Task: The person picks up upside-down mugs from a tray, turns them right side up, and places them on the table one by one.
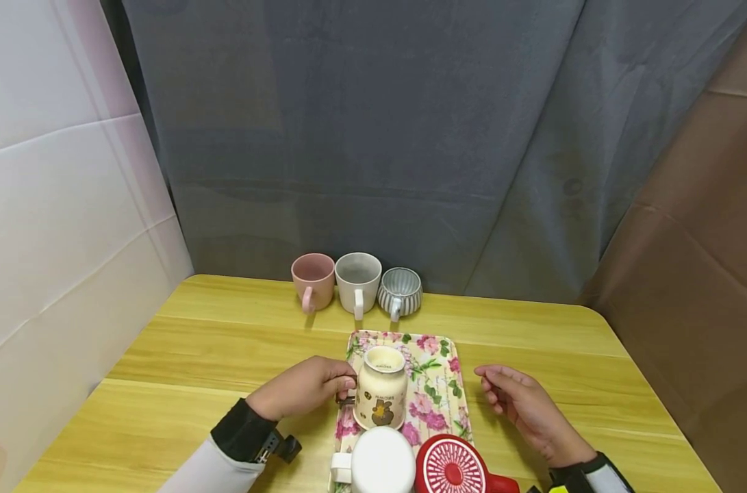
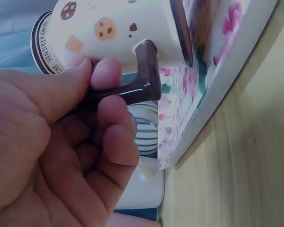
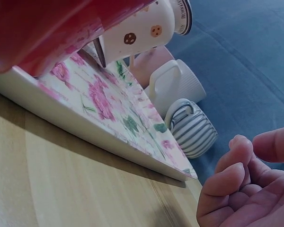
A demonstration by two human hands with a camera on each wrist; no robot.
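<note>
The cream mug (image 1: pixel 381 387) is standing upright on the flowered tray (image 1: pixel 442 383), and the left hand (image 1: pixel 302 387) is pinching its brown handle (image 2: pixel 141 85) between thumb and curled fingers. Held only by that thin handle, the mug could swing or tip against the white mug (image 1: pixel 381 464) and red cup (image 1: pixel 452 467) just beside it. The right hand (image 1: pixel 527 409) is hovering beside the tray, fingers loosely curled, holding nothing.
</note>
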